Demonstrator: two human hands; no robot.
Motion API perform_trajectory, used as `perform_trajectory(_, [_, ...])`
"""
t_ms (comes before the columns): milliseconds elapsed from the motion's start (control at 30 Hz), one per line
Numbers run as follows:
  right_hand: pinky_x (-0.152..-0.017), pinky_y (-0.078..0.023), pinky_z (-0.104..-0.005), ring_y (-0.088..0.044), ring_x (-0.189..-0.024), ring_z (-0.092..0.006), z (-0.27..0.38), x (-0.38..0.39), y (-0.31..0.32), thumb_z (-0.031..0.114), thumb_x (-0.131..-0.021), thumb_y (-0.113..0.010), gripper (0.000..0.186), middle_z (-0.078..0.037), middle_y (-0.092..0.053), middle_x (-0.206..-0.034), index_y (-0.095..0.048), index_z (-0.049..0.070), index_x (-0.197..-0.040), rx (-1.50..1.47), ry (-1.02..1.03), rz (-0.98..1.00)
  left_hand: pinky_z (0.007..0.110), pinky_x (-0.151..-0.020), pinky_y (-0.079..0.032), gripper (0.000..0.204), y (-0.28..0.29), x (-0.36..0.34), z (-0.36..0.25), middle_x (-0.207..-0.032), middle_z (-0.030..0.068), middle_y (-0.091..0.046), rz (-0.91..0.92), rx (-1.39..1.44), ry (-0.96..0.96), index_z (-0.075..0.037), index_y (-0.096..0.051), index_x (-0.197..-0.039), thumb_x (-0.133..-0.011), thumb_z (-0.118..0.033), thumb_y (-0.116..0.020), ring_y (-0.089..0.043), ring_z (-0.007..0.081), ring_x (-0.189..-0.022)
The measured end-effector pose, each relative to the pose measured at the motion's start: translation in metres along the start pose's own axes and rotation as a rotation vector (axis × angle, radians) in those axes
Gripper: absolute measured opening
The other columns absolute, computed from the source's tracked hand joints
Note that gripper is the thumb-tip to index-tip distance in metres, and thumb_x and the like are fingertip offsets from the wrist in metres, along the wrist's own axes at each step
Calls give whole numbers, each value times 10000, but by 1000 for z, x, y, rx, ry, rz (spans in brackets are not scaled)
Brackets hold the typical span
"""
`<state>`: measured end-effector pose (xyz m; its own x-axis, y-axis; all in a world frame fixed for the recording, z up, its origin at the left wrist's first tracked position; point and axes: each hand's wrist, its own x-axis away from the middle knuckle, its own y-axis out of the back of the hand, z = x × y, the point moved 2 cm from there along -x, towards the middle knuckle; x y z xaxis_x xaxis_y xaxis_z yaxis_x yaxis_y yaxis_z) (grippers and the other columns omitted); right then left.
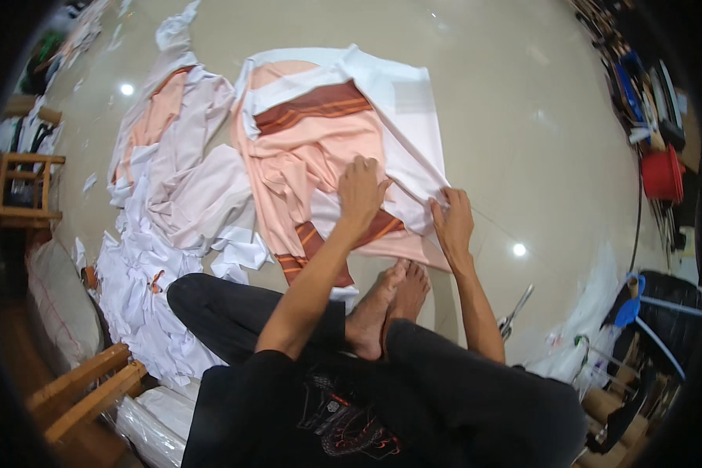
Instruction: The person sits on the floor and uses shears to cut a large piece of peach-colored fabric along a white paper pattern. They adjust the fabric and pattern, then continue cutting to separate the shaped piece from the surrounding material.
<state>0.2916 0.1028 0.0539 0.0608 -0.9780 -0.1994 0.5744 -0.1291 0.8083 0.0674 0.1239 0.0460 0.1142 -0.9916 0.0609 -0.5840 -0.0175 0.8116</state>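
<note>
A large piece of peach and white fabric [327, 148] with dark rust stripes lies spread, partly folded and wrinkled, on the floor before my bare feet. My left hand [360, 189] rests on its peach middle, fingers lying on the cloth and thumb apart. At the fabric's right edge, my right hand [453, 220] has thumb and fingers closed on the white border. Its fingertips are partly hidden from above. Another heap of pale pink, peach and white fabric [199, 140] lies to the left.
Many white cloth scraps [144, 281] are piled at left, beside a filled sack [62, 304] and a wooden stool [27, 187]. Scissors [515, 312] lie right of my right forearm. A red container [663, 175] and assorted clutter line the right side. The tiled floor [522, 132] is glossy.
</note>
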Motion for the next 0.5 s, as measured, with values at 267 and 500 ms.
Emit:
perform_trajectory(267, [-845,-468,-439,-602,-944,-302,-32,13,-26,135,-989,-682,150,-119,-637,-1014,-636,15,-1067,46,105,-108,438,-947,-511,242,29,4,110,-1269,84,-638,-198,1326,320,-61,-611,-1223,-1057,-231,-565,-641,256,-1095])
perform_trajectory(500, [-822,-506,-333,-603,-887,-147,-187,10,40,212,-1075,-635,191,-5,-652,-996,-643,36,-1152,-519,-597,-439,489,-1128,-498,438,166,77,217,-1332,175,-688,-879,1794,512,3,-615,-1292,-1113,-326,-389,-644,304,-1280])
